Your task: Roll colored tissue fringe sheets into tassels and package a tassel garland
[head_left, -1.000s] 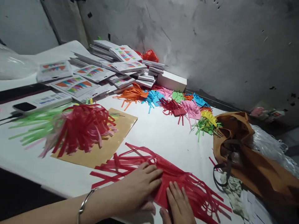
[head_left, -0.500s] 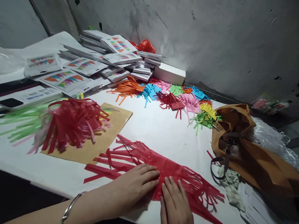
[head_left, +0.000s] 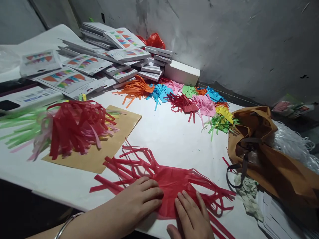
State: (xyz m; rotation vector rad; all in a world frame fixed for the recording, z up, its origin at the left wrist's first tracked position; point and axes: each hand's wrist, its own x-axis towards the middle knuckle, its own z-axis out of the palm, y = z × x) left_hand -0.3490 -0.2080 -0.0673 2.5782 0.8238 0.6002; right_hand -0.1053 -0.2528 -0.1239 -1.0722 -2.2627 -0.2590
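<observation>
A red tissue sheet (head_left: 169, 179) with fringed strips at both ends lies on the white table (head_left: 169, 136) in front of me. My left hand (head_left: 142, 199) rests on its left part, palm down, fingers stretched out. On its right part lies my right hand (head_left: 190, 212), fingers flat and slightly spread, thumb apart. The middle of the sheet shows between the two hands. At the left, a heap of red fringed tissue (head_left: 77, 127), with pink and green strips under it, sits on a brown paper envelope (head_left: 124, 122).
Packets with printed bunting (head_left: 67, 79) are piled at the back left beside a white box (head_left: 181, 72). Coloured fringed bundles (head_left: 185, 103) line the back edge. A brown bag (head_left: 269, 156), a crumpled glove (head_left: 249, 196) and white papers (head_left: 276, 215) are at the right.
My hands have moved a little apart, showing more of the red sheet's middle. The sheet's strips have shifted, and its middle is spread wider. The camera view has tilted slightly.
</observation>
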